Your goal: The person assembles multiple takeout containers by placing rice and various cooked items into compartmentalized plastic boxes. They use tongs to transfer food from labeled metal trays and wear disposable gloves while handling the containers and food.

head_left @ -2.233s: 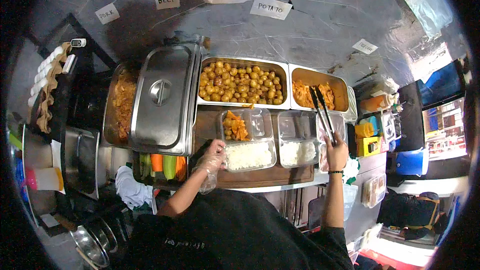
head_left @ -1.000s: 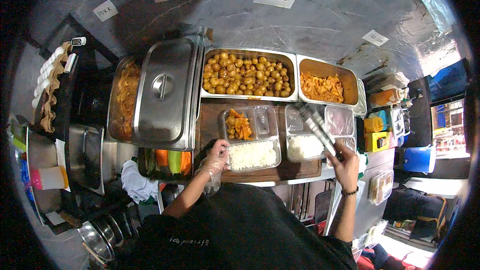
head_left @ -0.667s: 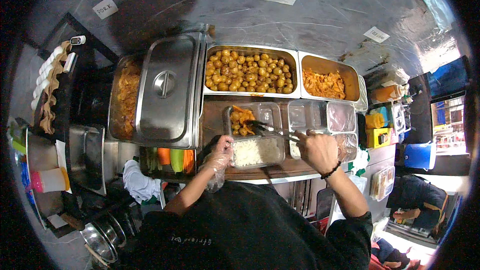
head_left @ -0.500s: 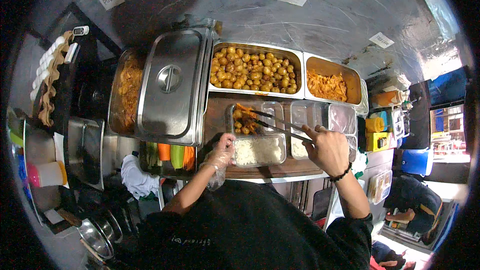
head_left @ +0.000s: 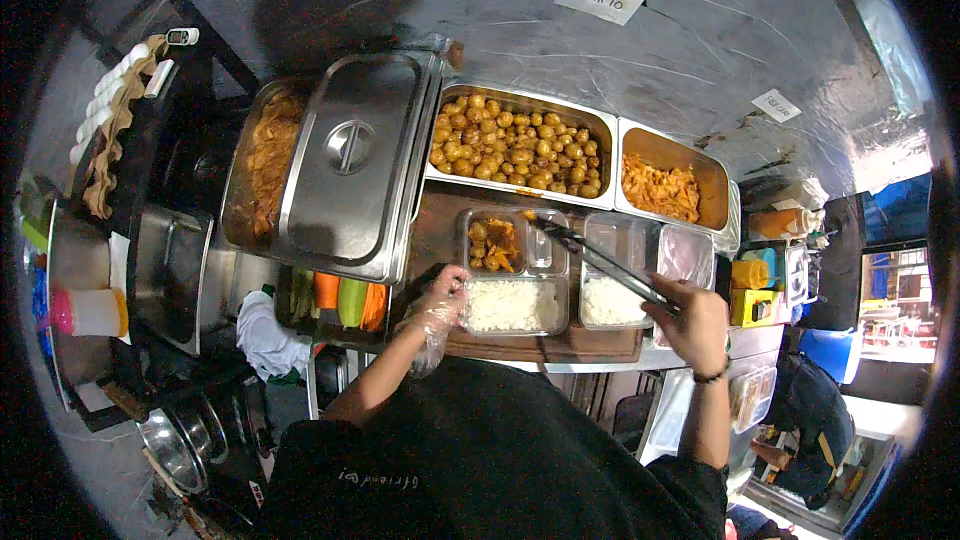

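Backed, beyond the far edge of the brown surface [head_left: 607, 346], by a grey, white-veined wall [head_left: 500, 30]; brightened past the right edge by an opening [head_left: 898, 290]; flanked leftward by a dark frame [head_left: 215, 42].

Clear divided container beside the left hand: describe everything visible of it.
The clear container looks like thin plastic, has three compartments and sits open and flat on the brown board. Rice lies in the wide near compartment, potatoes and orange pieces in the far left one; the far right one shows bare plastic. The left hand grips its left edge. Tongs reach over its far right corner; contact is unclear.
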